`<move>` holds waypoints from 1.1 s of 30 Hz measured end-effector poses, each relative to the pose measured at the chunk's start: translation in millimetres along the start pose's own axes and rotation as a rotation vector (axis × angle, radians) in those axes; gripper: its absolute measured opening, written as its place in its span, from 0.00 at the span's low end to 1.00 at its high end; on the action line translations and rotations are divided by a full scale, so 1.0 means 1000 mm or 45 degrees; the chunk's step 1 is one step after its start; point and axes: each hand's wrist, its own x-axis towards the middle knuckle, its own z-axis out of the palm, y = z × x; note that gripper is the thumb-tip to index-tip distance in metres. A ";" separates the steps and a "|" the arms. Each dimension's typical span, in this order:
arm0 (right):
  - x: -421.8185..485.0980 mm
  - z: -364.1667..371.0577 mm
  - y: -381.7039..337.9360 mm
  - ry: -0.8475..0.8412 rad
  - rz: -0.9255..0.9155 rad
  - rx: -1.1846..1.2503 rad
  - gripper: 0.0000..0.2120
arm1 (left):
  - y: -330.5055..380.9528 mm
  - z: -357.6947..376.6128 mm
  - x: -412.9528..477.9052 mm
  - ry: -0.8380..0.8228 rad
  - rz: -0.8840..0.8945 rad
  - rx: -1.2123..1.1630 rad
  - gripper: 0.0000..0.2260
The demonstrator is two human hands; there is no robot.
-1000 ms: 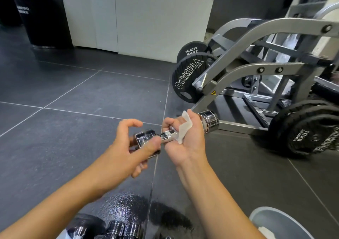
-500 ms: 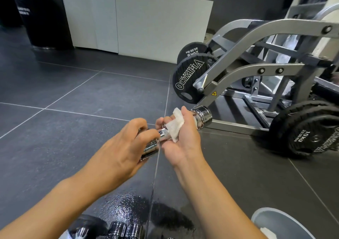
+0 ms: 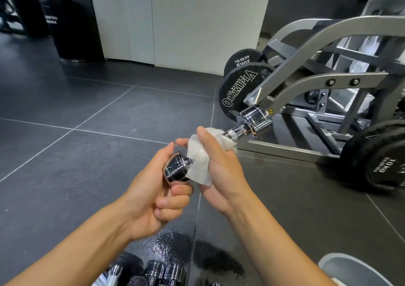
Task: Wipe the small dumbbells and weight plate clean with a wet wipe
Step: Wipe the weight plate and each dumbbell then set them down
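Observation:
A small chrome dumbbell [image 3: 255,119] is held in the air in front of me, slanting up to the right. My left hand [image 3: 151,189] grips its near head from below, fingers curled round it. My right hand [image 3: 219,165] wraps a white wet wipe [image 3: 200,156] round the knurled handle, thumb on top. The far head and a short piece of handle stick out past the wipe. More chrome dumbbells [image 3: 162,271] lie on the floor at the bottom edge, partly cut off.
A grey steel weight machine [image 3: 306,84] stands at the right with black Olympia plates [image 3: 237,88] on its peg and a 10 kg plate [image 3: 383,167] lower right. A wet patch [image 3: 173,246] darkens the tiles below my hands. A grey bin rim [image 3: 350,266] shows bottom right.
My left hand closed fully round the near head. The dumbbell tilted up to the right, and my right hand with the wipe slid down the handle toward the near head.

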 end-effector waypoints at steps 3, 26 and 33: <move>-0.001 0.001 0.008 0.051 -0.049 -0.195 0.12 | -0.006 0.007 0.001 0.106 0.215 0.011 0.22; 0.000 -0.005 -0.012 -0.050 0.097 0.308 0.10 | -0.024 -0.028 0.031 0.298 1.774 1.690 0.25; 0.007 -0.019 -0.029 0.106 -0.117 0.420 0.04 | -0.038 -0.031 0.027 0.129 0.925 0.726 0.16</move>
